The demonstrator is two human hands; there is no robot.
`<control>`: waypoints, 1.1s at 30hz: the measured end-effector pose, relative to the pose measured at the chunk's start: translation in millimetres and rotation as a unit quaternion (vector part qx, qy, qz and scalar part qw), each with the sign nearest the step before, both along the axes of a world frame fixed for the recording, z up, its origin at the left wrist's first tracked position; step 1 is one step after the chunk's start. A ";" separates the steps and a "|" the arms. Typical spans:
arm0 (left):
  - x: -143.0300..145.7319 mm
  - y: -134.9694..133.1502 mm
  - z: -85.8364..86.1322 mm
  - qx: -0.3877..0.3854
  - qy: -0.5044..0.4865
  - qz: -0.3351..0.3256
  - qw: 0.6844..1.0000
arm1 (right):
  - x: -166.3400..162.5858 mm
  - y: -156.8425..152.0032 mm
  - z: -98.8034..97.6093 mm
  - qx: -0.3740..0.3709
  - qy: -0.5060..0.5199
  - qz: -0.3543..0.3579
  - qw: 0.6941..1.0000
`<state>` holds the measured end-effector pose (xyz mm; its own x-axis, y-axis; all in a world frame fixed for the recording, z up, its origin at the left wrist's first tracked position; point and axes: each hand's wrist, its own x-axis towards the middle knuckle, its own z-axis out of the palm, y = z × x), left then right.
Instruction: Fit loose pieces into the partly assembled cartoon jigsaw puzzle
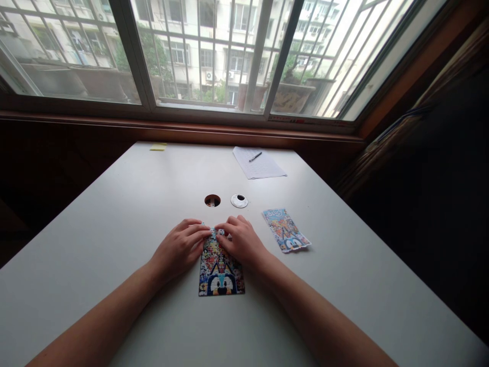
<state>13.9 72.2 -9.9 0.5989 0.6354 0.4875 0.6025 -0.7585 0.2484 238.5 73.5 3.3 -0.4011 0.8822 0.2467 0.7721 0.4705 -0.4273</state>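
Observation:
A small jigsaw puzzle lies flat on the white table in front of me, upright to my view. Its picture is a crowded, colourful scene with a blue dog's face at the near end. My left hand curls along the puzzle's upper left edge, fingertips on its far end and thumb side against the edge. Over the upper right part, my right hand has thumb and index finger bent close together. Whatever may be between those fingertips is too small to make out. The fingers cover much of the puzzle's far end.
To the right lies a creased paper print with a matching picture. Beyond the hands are a round cable hole and its loose cover. Farther back lie paper sheets, a pen and a yellow sticky note.

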 end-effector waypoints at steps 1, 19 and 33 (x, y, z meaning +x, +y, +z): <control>0.1 0.0 0.1 -0.001 -0.002 0.001 1.000 | -0.2 -0.2 -0.4 0.002 0.001 0.001 1.000; -1.3 0.1 -1.9 0.005 0.034 -0.001 0.999 | -3.7 -2.1 -2.0 0.037 -0.004 0.005 0.999; -0.1 -0.4 1.2 0.008 0.048 -0.005 0.999 | -2.3 -0.6 -2.5 0.037 0.001 0.002 0.999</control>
